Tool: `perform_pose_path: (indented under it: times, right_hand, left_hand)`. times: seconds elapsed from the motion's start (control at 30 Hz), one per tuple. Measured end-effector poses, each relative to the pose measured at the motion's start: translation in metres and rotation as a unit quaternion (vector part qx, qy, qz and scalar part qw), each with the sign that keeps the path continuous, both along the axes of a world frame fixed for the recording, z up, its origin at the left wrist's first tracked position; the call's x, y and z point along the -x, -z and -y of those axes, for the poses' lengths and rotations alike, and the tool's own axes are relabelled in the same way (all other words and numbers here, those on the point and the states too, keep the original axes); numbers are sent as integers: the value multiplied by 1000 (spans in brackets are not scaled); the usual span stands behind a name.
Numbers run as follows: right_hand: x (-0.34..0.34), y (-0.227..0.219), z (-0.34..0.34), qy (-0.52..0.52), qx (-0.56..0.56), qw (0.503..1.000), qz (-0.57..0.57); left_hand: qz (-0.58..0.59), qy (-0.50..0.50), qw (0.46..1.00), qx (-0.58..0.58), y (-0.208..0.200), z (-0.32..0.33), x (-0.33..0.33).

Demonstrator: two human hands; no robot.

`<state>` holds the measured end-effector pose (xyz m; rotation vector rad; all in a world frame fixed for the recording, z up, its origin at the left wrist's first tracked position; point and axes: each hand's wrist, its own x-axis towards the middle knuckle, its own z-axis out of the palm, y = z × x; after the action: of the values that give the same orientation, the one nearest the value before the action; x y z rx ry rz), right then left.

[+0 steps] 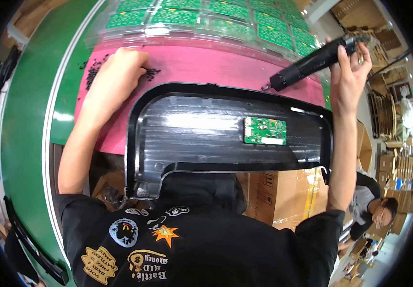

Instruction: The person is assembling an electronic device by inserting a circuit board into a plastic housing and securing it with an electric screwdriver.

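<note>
My left hand (124, 71) rests low over the pink mat (192, 62), fingers curled down among small black screws (93, 75). Its fingertips are partly hidden, so whatever they pinch does not show. In my right hand (351, 76) is a black electric screwdriver (307, 65), held tilted with its tip pointing down and left, just beyond the far rim of a black plastic housing (192, 148). The shallow housing lies inner side up in front of me, between my forearms. A green circuit board (267, 131) with a white connector sits inside it, right of the middle.
Clear plastic trays of green circuit boards (175, 16) stand along the far side of the mat. To the left runs a green surface with a white edge strip (48, 124). Cardboard boxes (288, 196) are below the housing. Another person (381, 213) is at the right.
</note>
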<state>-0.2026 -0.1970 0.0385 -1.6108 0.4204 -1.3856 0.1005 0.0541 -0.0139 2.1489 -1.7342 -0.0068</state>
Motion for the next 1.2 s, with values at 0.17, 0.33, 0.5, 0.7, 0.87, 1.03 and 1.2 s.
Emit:
perform_pose_path:
  times: [0.17, 0.33, 0.5, 0.7, 0.87, 1.03, 1.2]
  right_hand:
    - [-19, 8, -24, -184, -183, 965, -40]
    - [-14, -7, -35, -215, -199, 947, 130]
    - [7, -24, -63, -331, -240, 878, 247]
    - [21, -30, -99, -351, -208, 872, 271]
    - [33, -33, -107, -325, -182, 886, 275]
    - [36, -30, -113, -299, -140, 906, 266]
    - [40, -31, -115, -296, -108, 909, 272]
  left_hand:
    - [9, 15, 999, 44, 0, 3, 0]
    - [-63, 13, 993, 103, -23, 14, 23]
    - [-260, 171, 942, 128, -56, 35, 84]
    - [-338, 290, 887, 122, -54, 42, 128]
    - [-391, 291, 864, 128, -44, 48, 134]
    - [-479, 242, 840, 79, -36, 46, 138]
    - [-428, 262, 861, 83, -35, 46, 138]
